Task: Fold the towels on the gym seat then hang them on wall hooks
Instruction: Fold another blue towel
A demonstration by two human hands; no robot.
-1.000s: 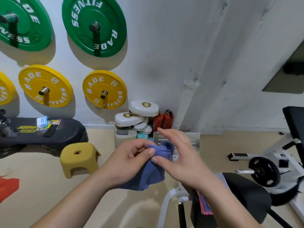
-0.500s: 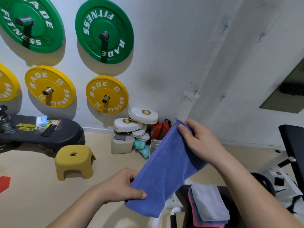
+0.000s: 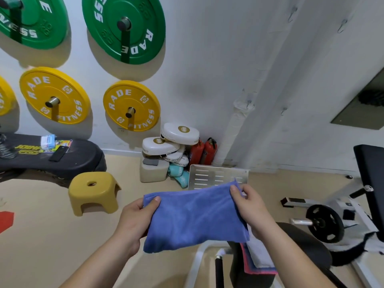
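A blue towel (image 3: pixel 193 217) hangs spread in the air in front of me, held by its two upper corners. My left hand (image 3: pixel 137 219) pinches the left corner and my right hand (image 3: pixel 249 206) pinches the right corner. Below it, on the black gym seat (image 3: pixel 307 242), lies a small stack of folded towels (image 3: pixel 257 258) in grey, blue and pink, partly hidden by my right forearm. Small metal wall hooks (image 3: pixel 342 26) stick out of the white wall at upper right, and lower ones (image 3: pixel 283 111) sit near the pipe.
Green and yellow weight plates (image 3: pixel 131 104) hang on the left wall. A yellow stool (image 3: pixel 93 190), a black bench (image 3: pixel 52 156), white pads (image 3: pixel 178 136), red extinguishers (image 3: pixel 205 150) and a metal tray (image 3: pixel 218 177) stand on the floor. A white weight machine (image 3: pixel 324 223) is at right.
The towel went from bunched between both hands to opened out. My right hand dropped from high up and the towel now hangs level between both hands.
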